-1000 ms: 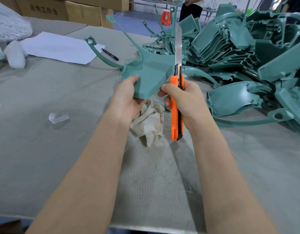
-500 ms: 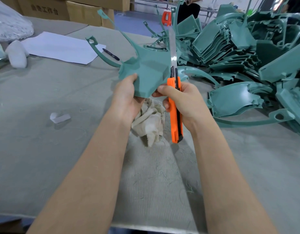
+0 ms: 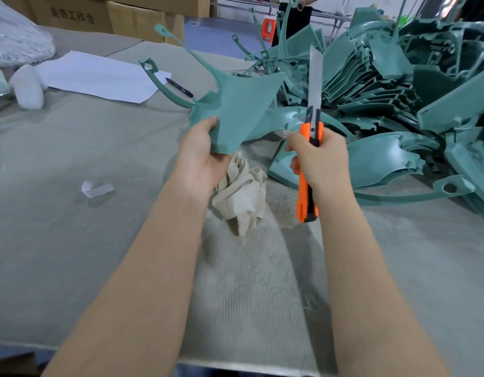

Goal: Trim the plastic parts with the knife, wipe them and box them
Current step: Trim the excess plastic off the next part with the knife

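While the left hand [image 3: 201, 159] pinches the teal moulded plastic part [image 3: 240, 110] by its lower corner, the right hand [image 3: 319, 161] clasps the orange utility knife [image 3: 306, 130], blade upright, clear of the part's right edge.

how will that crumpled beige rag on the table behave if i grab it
Probably floppy: the rag lies bunched in soft folds on the table. Likely light for its size, and unlikely to roll, since it slumps against the cloth cover.

Dark Chinese characters are printed on the cardboard box [image 3: 72, 16]; "工作台" can be read, the first 2 are blurred.
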